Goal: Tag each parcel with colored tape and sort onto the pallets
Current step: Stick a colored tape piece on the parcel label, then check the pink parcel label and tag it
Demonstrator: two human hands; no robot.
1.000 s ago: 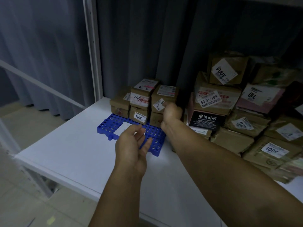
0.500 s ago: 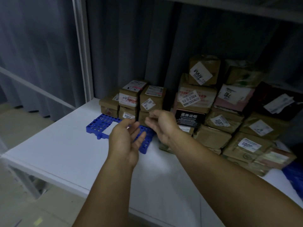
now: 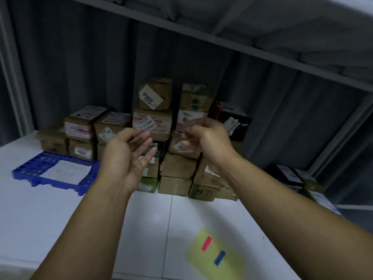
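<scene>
A heap of brown cardboard parcels [image 3: 177, 168] with white labels stands at the back of the white table [image 3: 40, 219]. A blue grid pallet [image 3: 30, 168] with a white sheet on it lies at the left; a few parcels [image 3: 80, 130] are stacked at its far side. A yellow sheet [image 3: 203, 261] near the front carries a red tape strip [image 3: 206, 243] and a blue tape strip [image 3: 219, 258]. My left hand [image 3: 127, 154] hovers in front of the heap, fingers relaxed, holding nothing. My right hand [image 3: 205, 136] is raised beside it with fingers loosely curled and nothing visible in them.
A grey shelf board [image 3: 222, 41] runs overhead. Grey curtains hang behind. More dark and brown parcels [image 3: 288, 176] sit at the far right by a metal post [image 3: 339, 142].
The view has swung right and up. My right hand left the parcels by the blue pallet and rose in front of the large heap. My left hand lifted alongside it.
</scene>
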